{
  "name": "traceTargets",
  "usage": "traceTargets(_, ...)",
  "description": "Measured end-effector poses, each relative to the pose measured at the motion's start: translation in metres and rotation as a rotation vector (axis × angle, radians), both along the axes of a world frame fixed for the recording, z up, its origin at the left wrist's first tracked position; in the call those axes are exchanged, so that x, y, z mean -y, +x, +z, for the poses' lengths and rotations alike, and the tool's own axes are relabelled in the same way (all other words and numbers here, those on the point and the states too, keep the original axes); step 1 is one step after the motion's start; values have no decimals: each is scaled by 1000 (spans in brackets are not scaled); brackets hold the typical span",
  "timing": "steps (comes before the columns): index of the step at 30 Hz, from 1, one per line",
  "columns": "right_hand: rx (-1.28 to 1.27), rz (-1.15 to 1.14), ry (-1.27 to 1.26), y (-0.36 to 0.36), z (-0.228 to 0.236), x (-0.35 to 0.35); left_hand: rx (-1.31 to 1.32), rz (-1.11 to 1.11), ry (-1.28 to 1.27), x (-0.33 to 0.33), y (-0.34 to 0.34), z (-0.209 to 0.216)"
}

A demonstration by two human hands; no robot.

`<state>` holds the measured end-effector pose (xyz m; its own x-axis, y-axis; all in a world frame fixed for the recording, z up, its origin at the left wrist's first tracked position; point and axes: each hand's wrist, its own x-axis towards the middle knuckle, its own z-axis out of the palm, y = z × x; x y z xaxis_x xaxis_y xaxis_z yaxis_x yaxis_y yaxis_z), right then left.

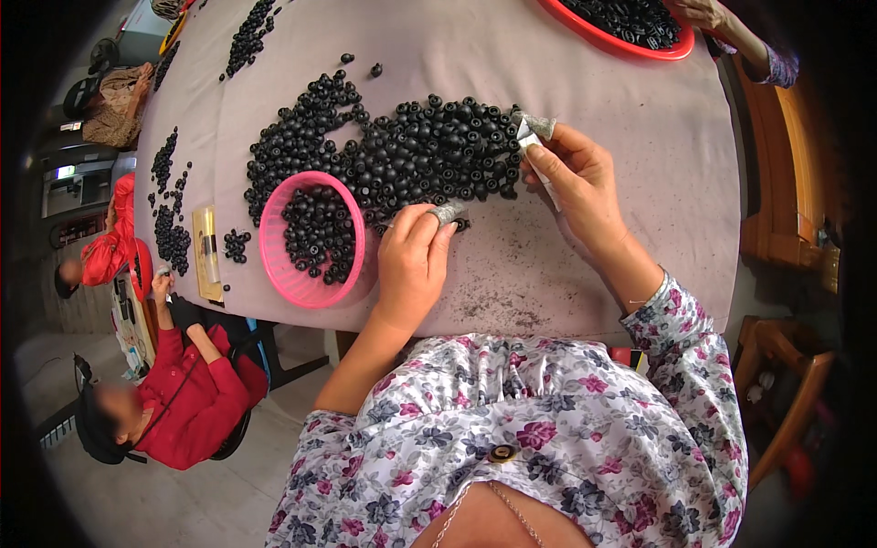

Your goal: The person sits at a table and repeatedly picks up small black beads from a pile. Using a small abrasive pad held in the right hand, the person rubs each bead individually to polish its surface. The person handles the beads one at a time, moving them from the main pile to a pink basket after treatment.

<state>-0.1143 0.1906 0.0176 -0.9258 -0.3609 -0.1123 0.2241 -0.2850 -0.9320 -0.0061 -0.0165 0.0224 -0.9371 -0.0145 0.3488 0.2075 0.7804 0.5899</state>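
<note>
My left hand (411,260) is closed in a pinch at the near edge of a heap of small round black parts (438,151). A grey wrap covers one of its fingers, and a small black part (462,225) shows at the fingertips. My right hand (585,187), at the heap's right end, grips a knife (544,169) with a pointed blade and a whitish handle. A grey wrap (537,124) also sits on a finger of this hand. Left of my left hand stands a pink plastic basket (270,247), partly filled with the same black parts.
A pale cloth covers the table (639,119). Dark crumbs (521,306) lie near its front edge. A red basin (621,47) of black parts stands at the far right, beside another person's hand (702,13). A person in red (196,393) sits at the left, near a yellowish box (208,260).
</note>
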Motion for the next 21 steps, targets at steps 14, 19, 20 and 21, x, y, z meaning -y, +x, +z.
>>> traceTargets(14, -46, -6, -17, 6, 5, 3, 109, -101, -111, -2, 0, 7)
traceTargets(19, -106, 9, -1, 12, 1, 8, 192, -34, -129, -3, 5, 9)
traceTargets(20, -117, 44, 7, 13, 3, 8, 208, -16, -104, -4, 6, 9)
traceTargets(21, -101, 109, 28, 14, 6, 7, 224, 2, -78, -5, 6, 9)
